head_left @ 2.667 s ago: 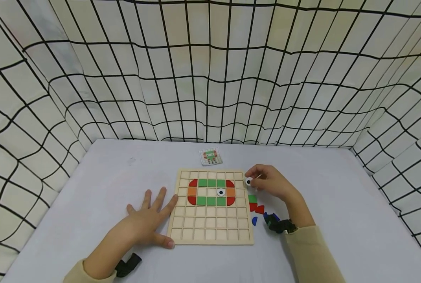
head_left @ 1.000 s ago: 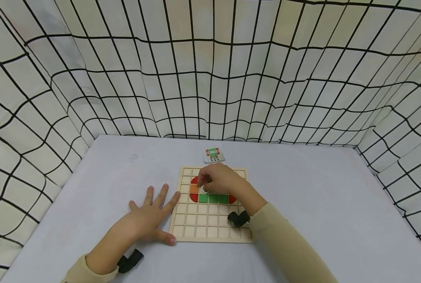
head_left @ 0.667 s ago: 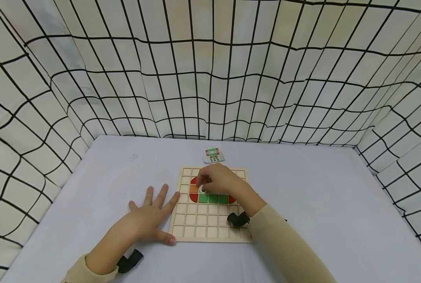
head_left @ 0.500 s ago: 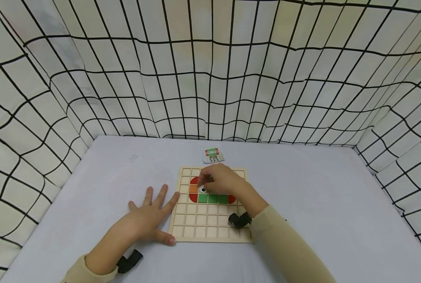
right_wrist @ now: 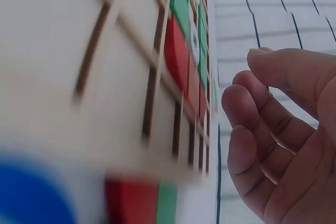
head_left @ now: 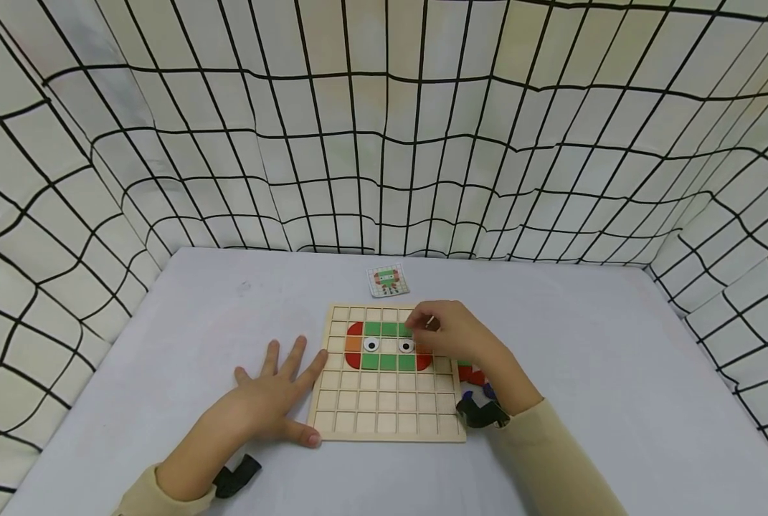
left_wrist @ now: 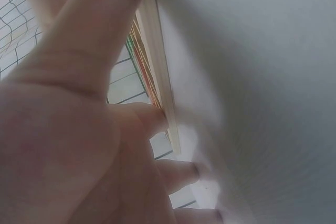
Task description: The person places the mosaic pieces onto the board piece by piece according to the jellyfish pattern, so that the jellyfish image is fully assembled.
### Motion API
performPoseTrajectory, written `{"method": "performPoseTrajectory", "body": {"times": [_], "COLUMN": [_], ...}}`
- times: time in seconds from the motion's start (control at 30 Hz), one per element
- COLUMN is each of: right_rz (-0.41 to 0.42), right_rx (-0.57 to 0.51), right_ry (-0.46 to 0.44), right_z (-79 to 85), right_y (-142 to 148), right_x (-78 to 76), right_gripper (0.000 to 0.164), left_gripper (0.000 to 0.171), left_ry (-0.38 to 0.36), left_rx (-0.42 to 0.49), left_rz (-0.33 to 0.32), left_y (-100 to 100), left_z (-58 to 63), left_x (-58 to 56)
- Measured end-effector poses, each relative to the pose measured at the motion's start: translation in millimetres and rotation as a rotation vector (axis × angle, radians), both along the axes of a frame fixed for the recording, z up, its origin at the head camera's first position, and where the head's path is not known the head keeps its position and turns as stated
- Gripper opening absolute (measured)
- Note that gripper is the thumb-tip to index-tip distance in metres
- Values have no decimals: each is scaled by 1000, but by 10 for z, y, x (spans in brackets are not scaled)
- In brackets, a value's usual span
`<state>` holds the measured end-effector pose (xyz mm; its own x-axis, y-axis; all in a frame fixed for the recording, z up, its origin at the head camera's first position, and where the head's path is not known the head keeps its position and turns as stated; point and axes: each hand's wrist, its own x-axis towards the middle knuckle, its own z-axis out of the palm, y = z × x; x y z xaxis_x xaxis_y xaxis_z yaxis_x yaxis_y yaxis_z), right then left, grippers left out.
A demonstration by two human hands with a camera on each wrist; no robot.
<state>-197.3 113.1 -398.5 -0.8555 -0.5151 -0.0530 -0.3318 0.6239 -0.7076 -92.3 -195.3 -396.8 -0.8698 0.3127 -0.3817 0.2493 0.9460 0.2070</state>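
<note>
head view: left grip [head_left: 274,403], relaxed and splayed, touches the left edge of the gridded board [head_left: 386,401] on the counter [head_left: 590,322]; right grip [head_left: 457,332], loosely curled and holding nothing, hovers near the right eye tile [head_left: 406,346].

Plain beige sleeves [head_left: 561,455] are worn with black wrist pieces [head_left: 239,476].

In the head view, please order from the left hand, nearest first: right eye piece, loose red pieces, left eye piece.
1. Left eye piece, on the board.
2. Right eye piece, farther right there.
3. Loose red pieces, right of the board.
</note>
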Motion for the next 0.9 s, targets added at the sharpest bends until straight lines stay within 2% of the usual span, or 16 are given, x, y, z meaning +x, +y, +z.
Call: {"method": "performPoseTrajectory", "body": {"times": [0.17, 0.33, 0.53, 0.73, 0.9], "right_rz": [-79, -159, -154, -117, -122], "right_rx": [9, 28, 93, 168, 208], "right_ry": [19, -13, -61, -140, -131], "right_z": [-26, -72, -101, -124, -134], "right_y": [301, 560, 756, 789, 759], "right_x": [48, 89, 108, 124, 137], "right_gripper": [13, 13, 14, 21, 18], "left_gripper": [129, 128, 129, 129, 129], "left_ry": [-2, -11, -12, -13, 0], "left_rx": [7, 4, -2, -11, 3], "left_rz": [3, 8, 3, 6, -2], "left_y": [-4, -11, -15, -16, -13], "left_z": [4, 0, -10, -9, -2], "left_x": [-2, -7, -16, -13, -11]}}
